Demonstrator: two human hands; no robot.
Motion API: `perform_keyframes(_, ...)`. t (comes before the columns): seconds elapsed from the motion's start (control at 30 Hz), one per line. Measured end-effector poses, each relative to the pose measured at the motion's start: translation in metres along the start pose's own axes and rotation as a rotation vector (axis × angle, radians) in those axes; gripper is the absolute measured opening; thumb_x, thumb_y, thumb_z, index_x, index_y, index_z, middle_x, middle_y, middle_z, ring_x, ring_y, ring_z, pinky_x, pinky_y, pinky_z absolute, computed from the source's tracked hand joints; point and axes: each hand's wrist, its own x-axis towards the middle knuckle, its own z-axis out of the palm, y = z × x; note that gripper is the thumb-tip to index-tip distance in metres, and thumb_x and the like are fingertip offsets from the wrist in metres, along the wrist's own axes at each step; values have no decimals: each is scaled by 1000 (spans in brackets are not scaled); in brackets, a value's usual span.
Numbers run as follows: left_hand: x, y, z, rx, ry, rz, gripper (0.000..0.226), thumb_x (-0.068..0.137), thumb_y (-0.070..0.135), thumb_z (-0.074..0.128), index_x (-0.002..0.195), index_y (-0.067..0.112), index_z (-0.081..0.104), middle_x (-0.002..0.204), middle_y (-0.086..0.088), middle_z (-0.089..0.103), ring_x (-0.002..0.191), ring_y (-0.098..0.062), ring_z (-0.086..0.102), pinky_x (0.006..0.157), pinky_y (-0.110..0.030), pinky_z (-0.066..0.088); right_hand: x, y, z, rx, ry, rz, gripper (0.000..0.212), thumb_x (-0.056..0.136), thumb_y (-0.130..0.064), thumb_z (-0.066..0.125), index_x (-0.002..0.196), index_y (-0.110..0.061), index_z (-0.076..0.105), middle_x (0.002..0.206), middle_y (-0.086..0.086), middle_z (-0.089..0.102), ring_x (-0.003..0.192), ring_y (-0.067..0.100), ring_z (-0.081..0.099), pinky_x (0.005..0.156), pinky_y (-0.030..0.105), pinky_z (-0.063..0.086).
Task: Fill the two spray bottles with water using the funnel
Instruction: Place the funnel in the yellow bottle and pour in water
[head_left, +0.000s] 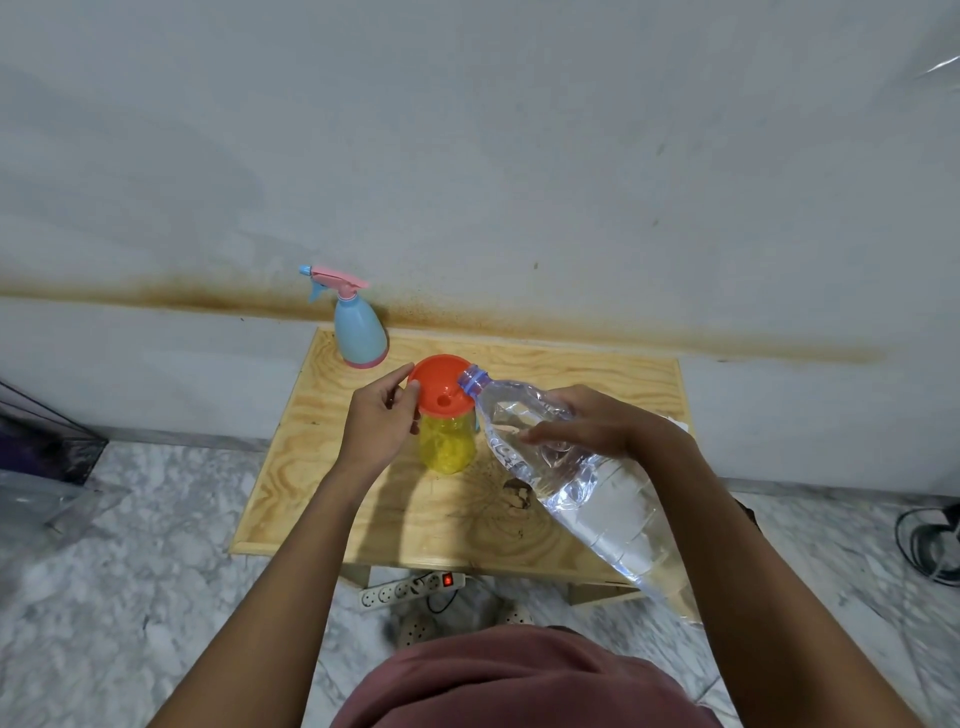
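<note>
Your left hand (379, 423) is closed loosely on the funnel (441, 384), thumb and fingertips pinching its near-left rim. The orange funnel sits mouth up in the neck of the yellow bottle (448, 441), which stands upright on the table (322, 499) just to the right of that hand, its long axis vertical. The funnel's drain hole shows near the middle of the bowl, pointing straight down into the bottle.

Your right hand (592, 423) is wrapped over the top of the water bottle (582, 483), fingers curled across its crumpled shoulder and thumb on the near side, so the grip is shut around it. That big clear bottle lies steeply tilted: its long axis runs from its base, low and to the right of your right hand, up and leftward to its open blue neck (472, 382). The neck points up-left, past your fingertips, and rests over the funnel's right rim, touching or nearly touching it. Water fills much of the lower body. Whether any is running out of the neck cannot be told.

The blue bottle (358, 327) stands upright beyond your left hand, at the far left corner of the table against the wall (519, 156). Its pink spray head is on, nozzle pointing left. It is well apart from both hands.
</note>
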Motion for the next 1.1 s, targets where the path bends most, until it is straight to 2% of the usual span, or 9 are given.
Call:
perform_keyframes(0.17,2,0,0,3,-3,-5,38,101,14,54,139,8,56,65,-9,54,45,0,56,52,-11,48,-2,0,0,12,-2,-2,19,86,-35,72,82,-19,63,66,-7,68,58,3,62,54,14,45)
perform_keyframes(0.43,0,1,-1,10,1,1,38,101,13,54,139,8,55,68,-14,55,45,0,56,51,-9,47,-6,-3,1,-19,30,-8,22,85,-39,73,94,-20,67,76,-5,72,65,5,67,59,20,49)
perform_keyframes(0.67,-1,2,-2,14,-4,17,38,101,12,54,139,9,55,69,-15,54,45,0,55,52,-10,48,-10,-7,4,-97,73,-57,13,85,-42,72,82,-38,61,68,-14,69,61,-2,65,63,22,48)
perform_keyframes(0.8,-1,2,-3,15,-5,13,38,101,12,54,139,9,55,69,-14,54,46,0,55,52,-8,46,-7,-7,5,-105,55,-53,14,85,-42,72,82,-35,61,66,-19,69,61,-2,65,62,21,47)
perform_keyframes(0.93,-2,2,-2,13,-4,16,37,102,13,53,138,9,56,69,-16,55,46,1,54,53,-7,45,-4,-3,5,-104,49,-37,17,83,-45,73,84,-32,63,69,-13,70,63,2,67,63,25,50)
perform_keyframes(1.1,-1,2,-3,7,-6,14,36,102,13,52,138,10,56,69,-17,54,46,0,54,53,-7,45,-5,-8,5,-108,32,-21,13,85,-43,72,81,-36,62,69,-13,68,60,-2,64,60,19,45)
